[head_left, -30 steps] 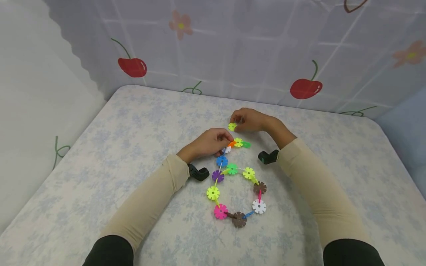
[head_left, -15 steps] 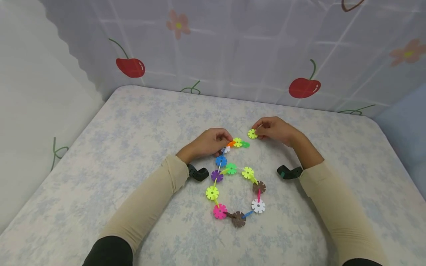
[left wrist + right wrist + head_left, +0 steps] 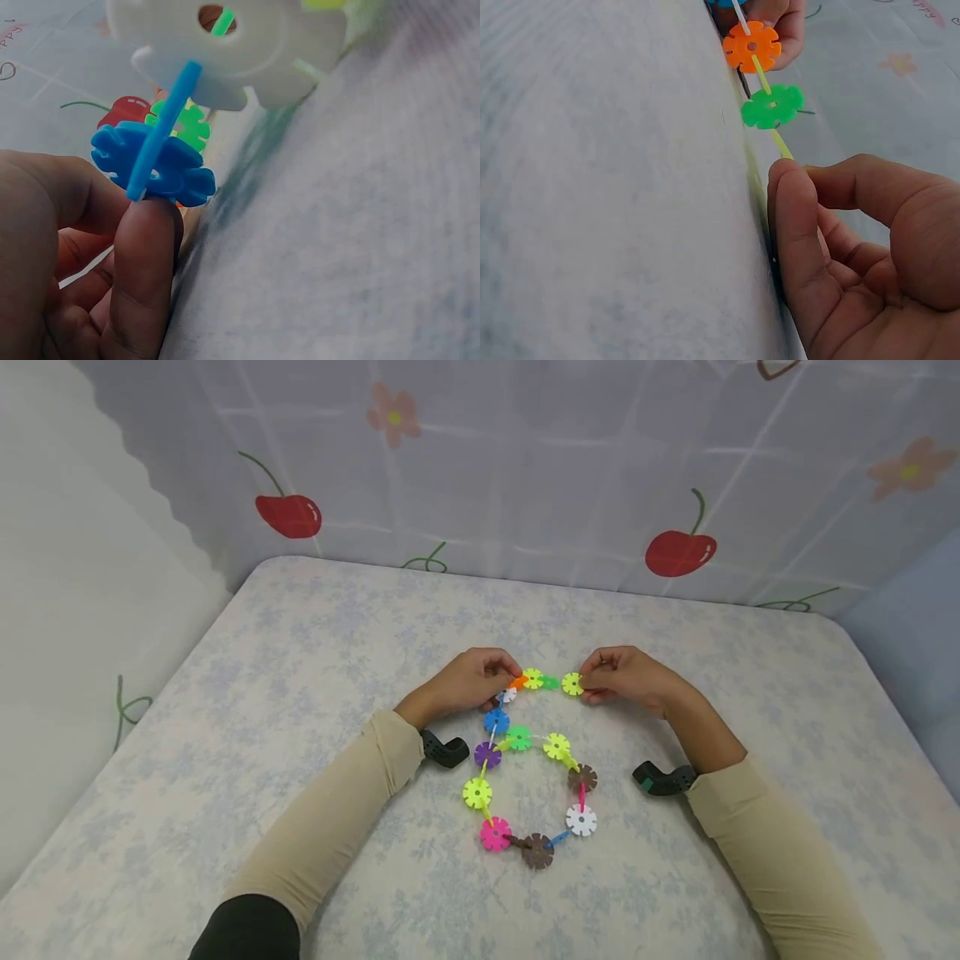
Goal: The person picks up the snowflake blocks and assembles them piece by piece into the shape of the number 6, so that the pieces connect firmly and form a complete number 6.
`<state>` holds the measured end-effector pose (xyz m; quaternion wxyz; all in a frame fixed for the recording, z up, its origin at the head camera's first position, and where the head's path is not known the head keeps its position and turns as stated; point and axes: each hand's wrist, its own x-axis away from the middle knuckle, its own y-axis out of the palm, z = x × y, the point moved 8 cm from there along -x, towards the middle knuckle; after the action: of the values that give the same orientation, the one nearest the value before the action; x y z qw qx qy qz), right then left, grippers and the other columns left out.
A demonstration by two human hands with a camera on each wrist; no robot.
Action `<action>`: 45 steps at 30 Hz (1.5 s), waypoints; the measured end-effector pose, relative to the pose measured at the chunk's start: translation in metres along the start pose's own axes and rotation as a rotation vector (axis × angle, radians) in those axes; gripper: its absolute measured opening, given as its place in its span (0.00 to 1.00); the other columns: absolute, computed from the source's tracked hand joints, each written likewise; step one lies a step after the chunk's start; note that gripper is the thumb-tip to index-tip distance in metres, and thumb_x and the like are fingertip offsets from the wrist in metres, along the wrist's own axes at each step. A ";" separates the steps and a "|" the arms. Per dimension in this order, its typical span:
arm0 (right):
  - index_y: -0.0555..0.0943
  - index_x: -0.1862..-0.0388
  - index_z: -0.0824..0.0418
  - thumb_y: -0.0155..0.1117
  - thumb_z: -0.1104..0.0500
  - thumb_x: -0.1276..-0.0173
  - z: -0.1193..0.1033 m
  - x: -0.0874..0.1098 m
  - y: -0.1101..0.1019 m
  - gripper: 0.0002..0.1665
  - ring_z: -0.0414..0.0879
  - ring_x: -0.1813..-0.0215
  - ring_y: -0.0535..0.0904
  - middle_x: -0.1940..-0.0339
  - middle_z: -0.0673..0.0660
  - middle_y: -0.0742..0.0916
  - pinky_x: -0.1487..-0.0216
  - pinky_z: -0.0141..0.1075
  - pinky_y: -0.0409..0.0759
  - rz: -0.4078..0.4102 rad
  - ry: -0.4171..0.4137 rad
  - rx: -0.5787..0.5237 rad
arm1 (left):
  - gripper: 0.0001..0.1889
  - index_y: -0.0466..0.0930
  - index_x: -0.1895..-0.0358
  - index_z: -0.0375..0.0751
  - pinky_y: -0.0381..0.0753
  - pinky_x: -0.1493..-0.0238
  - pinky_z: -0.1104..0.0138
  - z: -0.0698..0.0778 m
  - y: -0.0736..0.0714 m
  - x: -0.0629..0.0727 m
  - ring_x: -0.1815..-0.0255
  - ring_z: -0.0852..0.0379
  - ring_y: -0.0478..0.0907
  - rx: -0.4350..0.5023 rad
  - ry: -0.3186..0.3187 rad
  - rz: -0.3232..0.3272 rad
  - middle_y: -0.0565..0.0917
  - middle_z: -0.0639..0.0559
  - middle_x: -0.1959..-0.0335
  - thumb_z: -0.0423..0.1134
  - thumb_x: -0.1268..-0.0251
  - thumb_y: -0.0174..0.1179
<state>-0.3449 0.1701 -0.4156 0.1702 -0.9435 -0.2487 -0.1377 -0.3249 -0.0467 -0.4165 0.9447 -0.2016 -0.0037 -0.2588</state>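
Note:
Notched interlocking discs form a chain, with a closed ring at the front. At its far end my left hand (image 3: 476, 681) pinches the chain by the orange disc (image 3: 519, 682) and white disc (image 3: 508, 695). The left wrist view has a blue disc (image 3: 154, 165) right at the thumb and fingertip. A yellow disc (image 3: 533, 678) and an edge-on green disc (image 3: 551, 682) extend the chain to the right. My right hand (image 3: 630, 677) pinches a loose yellow disc (image 3: 572, 684) beside that green disc. In the right wrist view the held disc appears edge-on, close against the green disc (image 3: 772, 107).
The ring includes a purple disc (image 3: 487, 754), a pink disc (image 3: 495, 834), a brown disc (image 3: 537, 852) and a white disc (image 3: 581, 820). A pale patterned cloth (image 3: 322, 635) covers the table. Behind its far edge hangs a curtain (image 3: 487, 468) with cherries.
My right hand has carried the loose yellow disc from behind the chain, rightward and then nearer, up to the green end disc. My left hand has kept its hold on the chain.

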 end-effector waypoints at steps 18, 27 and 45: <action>0.74 0.42 0.76 0.60 0.65 0.24 0.001 0.000 0.012 0.17 0.44 0.60 0.86 0.62 0.58 0.87 0.54 0.36 0.84 -0.001 -0.021 -0.081 | 0.15 0.78 0.37 0.44 0.81 0.69 0.62 0.000 0.003 -0.003 0.73 0.51 0.75 0.030 0.036 -0.023 0.80 0.46 0.54 0.35 0.21 0.53; 0.76 0.44 0.77 0.62 0.69 0.26 0.002 -0.001 0.015 0.16 0.44 0.61 0.87 0.60 0.58 0.86 0.54 0.35 0.84 0.035 -0.008 -0.126 | 0.19 0.80 0.34 0.44 0.77 0.69 0.65 -0.001 0.002 0.000 0.77 0.54 0.73 0.015 0.016 -0.040 0.83 0.54 0.45 0.33 0.23 0.54; 0.75 0.45 0.77 0.62 0.68 0.26 -0.002 -0.001 0.025 0.16 0.45 0.61 0.87 0.63 0.59 0.87 0.55 0.35 0.84 0.014 -0.012 -0.131 | 0.16 0.79 0.38 0.40 0.85 0.63 0.61 0.000 -0.002 0.001 0.64 0.51 0.79 0.038 -0.014 -0.041 0.79 0.44 0.51 0.33 0.24 0.56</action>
<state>-0.3329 0.1485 -0.4206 0.1074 -0.9552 -0.2336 -0.1468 -0.3252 -0.0487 -0.4156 0.9428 -0.1853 -0.0196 -0.2765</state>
